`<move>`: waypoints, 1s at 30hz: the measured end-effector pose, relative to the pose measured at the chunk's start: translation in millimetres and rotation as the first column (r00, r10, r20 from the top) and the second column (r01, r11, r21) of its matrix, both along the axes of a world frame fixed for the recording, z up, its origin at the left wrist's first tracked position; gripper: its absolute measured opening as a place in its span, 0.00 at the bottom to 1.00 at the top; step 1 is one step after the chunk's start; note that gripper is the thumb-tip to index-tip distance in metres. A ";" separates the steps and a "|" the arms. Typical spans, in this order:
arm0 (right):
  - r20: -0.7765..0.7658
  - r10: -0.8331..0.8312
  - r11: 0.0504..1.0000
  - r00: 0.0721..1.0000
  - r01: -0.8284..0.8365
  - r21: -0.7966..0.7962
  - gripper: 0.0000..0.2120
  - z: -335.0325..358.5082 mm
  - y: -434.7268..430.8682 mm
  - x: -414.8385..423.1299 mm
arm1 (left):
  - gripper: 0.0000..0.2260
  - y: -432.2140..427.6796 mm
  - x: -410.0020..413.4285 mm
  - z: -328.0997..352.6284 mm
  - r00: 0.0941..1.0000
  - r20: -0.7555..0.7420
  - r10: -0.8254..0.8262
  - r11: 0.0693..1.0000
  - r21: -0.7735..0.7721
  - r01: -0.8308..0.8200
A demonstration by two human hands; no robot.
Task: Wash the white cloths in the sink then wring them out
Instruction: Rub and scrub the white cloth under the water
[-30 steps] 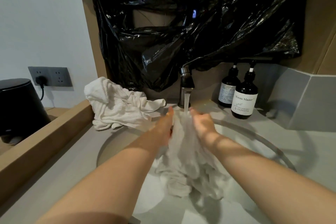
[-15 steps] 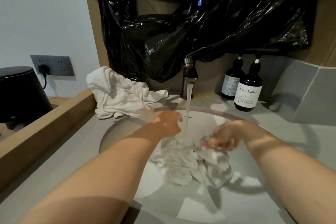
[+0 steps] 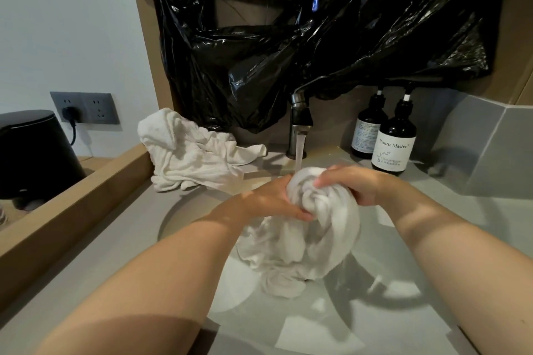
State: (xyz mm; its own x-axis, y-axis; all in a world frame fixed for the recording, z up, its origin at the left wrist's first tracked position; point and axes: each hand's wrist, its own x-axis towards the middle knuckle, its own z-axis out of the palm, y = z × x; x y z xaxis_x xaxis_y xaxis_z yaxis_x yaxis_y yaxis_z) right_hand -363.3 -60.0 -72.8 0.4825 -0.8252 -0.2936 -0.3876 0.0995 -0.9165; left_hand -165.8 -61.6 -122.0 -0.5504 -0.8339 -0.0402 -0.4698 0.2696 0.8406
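Curling my left hand [image 3: 274, 202] and right hand [image 3: 356, 186] round its bunched top, I judge the white terry cloth [image 3: 326, 236] sodden-heavy and limp.

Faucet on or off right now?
On. A stream of water runs from the faucet onto the white cloth that the left hand and right hand grip over the sink.

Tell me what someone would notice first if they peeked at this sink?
The left hand and the right hand squeeze a bunched wet white cloth under water running from the metal tap, over the round grey sink. Behind, crinkly black plastic sheeting hangs, and a heap of white cloths lies on the counter at left.
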 end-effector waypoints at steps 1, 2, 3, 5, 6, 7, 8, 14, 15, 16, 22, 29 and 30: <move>-0.031 0.024 1.000 0.999 -0.024 -0.007 0.16 8.7 3.7 0.6 | 0.25 0.2 2.3 2.1 1.000 0.004 0.007 1.000 0.015 -0.007; -0.088 0.030 0.999 0.996 -0.032 -0.012 0.17 15.5 6.1 -0.1 | 0.20 -0.4 6.0 4.3 0.999 0.031 0.036 0.999 0.024 -0.037; -0.194 0.020 0.999 0.981 -0.028 -0.040 0.18 19.8 7.4 -1.5 | 0.15 -3.1 10.7 4.4 0.995 0.067 0.080 0.997 0.014 -0.081; -0.458 0.006 0.995 0.889 -0.052 -0.087 0.22 20.1 6.4 -4.2 | 0.11 -9.1 20.7 4.0 0.981 0.130 0.143 0.989 -0.040 -0.139; -0.558 0.033 0.996 0.829 -0.073 -0.049 0.24 18.3 6.0 -6.6 | 0.12 -9.9 24.2 5.1 0.980 0.136 0.143 0.989 -0.041 -0.139; -0.589 0.099 0.995 0.802 -0.086 0.050 0.26 14.1 6.5 -10.1 | 0.12 -9.9 26.1 6.1 0.982 0.133 0.137 0.991 -0.024 -0.135; -0.572 0.176 0.981 0.801 -0.099 0.164 0.30 8.5 7.2 -14.7 | 0.13 -9.4 26.8 6.7 0.987 0.117 0.111 0.994 0.001 -0.112; -0.071 0.182 0.942 0.981 -0.153 0.297 0.39 -34.0 2.1 -48.8 | 0.08 -7.1 24.6 7.4 0.974 -0.179 0.140 0.965 0.246 -0.093; 0.000 0.144 0.943 0.990 -0.138 0.303 0.38 -33.8 4.9 -46.8 | 0.09 -7.3 25.0 8.0 0.954 -0.244 0.173 0.958 0.267 -0.106; 0.027 0.098 0.949 0.995 -0.102 0.299 0.38 -32.2 5.4 -43.5 | 0.10 -7.6 25.5 8.9 0.936 -0.289 0.199 0.955 0.270 -0.120; -0.210 -0.308 0.951 0.928 0.297 -0.087 0.27 -2.6 -2.0 -26.4 | 0.32 -15.9 25.9 -1.8 0.945 -0.122 0.304 0.947 0.144 -0.286; 0.078 -0.304 0.859 0.949 0.309 -0.408 0.16 61.2 22.4 10.1 | 0.33 2.4 5.5 2.2 0.996 -0.024 0.085 0.966 0.247 -0.076; 0.105 -0.300 0.844 0.948 0.315 -0.434 0.16 66.8 26.1 15.2 | 0.33 7.6 4.8 5.7 0.999 0.010 0.033 0.971 0.237 -0.035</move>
State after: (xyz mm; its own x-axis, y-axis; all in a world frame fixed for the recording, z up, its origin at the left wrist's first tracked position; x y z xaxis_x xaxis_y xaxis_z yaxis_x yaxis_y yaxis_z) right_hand -348.1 -33.9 -6.0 0.1855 -0.9717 0.1460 -0.3742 -0.2073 -0.9039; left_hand -161.0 -54.0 -116.4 -0.5212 -0.8183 -0.2422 -0.4802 0.0466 0.8759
